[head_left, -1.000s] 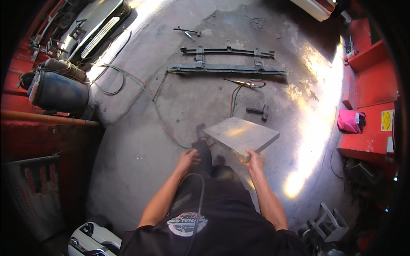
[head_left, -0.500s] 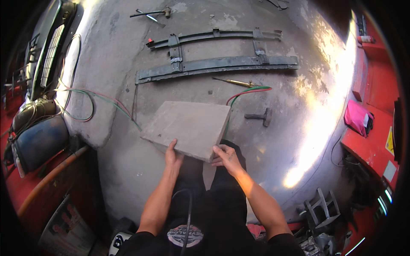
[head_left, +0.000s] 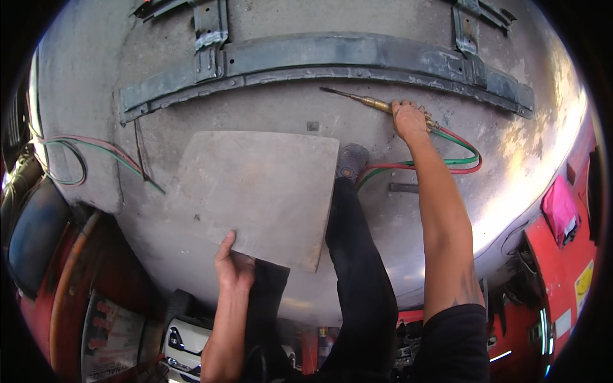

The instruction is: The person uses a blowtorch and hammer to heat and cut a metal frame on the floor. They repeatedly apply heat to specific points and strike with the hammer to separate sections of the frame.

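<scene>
With its thumb on top and the other fingers out of sight beneath, my left hand (head_left: 235, 265) grips the near edge of a flat grey square panel (head_left: 262, 191). The panel is held tilted above my legs. My right hand (head_left: 410, 119) is stretched forward to the floor, its fingers closed round the handle of a brass gas torch (head_left: 371, 102). The torch's dark thin tip points left. Red and green hoses (head_left: 463, 156) run from its rear end and loop back under my forearm toward the panel.
A long grey metal bumper beam (head_left: 332, 54) with brackets lies just beyond the torch. A hammer (head_left: 403, 187) is partly hidden by my right forearm. Hoses (head_left: 112, 150) also lie at the left. A blue tank (head_left: 38, 226) stands far left, and a pink bag (head_left: 560, 210) sits on red metal at right.
My right hand has left the panel's right corner and reached forward to the torch. My left hand still holds the panel. The view has moved closer to the beam.
</scene>
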A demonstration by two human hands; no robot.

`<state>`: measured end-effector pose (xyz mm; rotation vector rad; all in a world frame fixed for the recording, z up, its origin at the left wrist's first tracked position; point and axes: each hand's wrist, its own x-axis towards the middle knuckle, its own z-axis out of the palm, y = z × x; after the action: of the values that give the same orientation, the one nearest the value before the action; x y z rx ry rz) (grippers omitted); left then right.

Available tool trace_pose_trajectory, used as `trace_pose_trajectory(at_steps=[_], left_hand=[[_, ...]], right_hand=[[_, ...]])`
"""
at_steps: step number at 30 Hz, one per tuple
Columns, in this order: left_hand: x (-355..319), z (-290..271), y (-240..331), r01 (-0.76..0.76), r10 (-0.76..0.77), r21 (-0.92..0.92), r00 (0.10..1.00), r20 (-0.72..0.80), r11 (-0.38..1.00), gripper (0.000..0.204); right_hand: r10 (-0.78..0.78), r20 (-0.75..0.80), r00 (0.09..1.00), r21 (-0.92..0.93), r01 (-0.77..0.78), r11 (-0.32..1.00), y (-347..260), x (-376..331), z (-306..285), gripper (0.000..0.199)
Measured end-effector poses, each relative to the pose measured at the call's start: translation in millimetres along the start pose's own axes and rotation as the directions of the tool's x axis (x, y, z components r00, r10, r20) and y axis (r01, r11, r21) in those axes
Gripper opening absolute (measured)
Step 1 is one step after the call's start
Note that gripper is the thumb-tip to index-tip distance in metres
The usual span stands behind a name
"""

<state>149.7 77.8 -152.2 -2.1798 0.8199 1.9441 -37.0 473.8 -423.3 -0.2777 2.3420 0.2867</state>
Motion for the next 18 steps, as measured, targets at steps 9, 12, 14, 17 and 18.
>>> trace_pose_trajectory(at_steps=[9,12,14,17,18], left_hand=[[-2.1,38.7,-29.6,0.084,-0.087,0.060,0.995,0.050,0.995,0.050],[7.1,57.7,-60.8,0.063,-0.062,-0.001,0.989,0.134,0.998,0.050],[19.0,73.9,-96.7,0.041,-0.036,-0.040,0.990,0.135,0.998,0.058],[49.1,102.3,-153.3,0.093,-0.058,-0.114,0.959,0.276,0.989,0.069],[63.2,113.5,-170.7,0.114,-0.064,-0.130,0.938,0.340,0.985,0.077]], right_hand=[[-0.026,0.086,0.996,0.082,0.019,0.996,75.6,-97.2,16.0,0.022],[0.136,0.014,0.991,0.164,-0.137,0.977,133.8,-174.1,31.4,0.029],[0.270,0.066,0.961,0.276,-0.277,0.920,183.9,-224.2,38.3,0.030],[0.356,-0.020,0.934,0.344,-0.327,0.880,231.4,-283.6,37.9,0.025],[0.359,-0.014,0.933,0.360,-0.331,0.872,240.2,-292.4,34.3,0.023]])
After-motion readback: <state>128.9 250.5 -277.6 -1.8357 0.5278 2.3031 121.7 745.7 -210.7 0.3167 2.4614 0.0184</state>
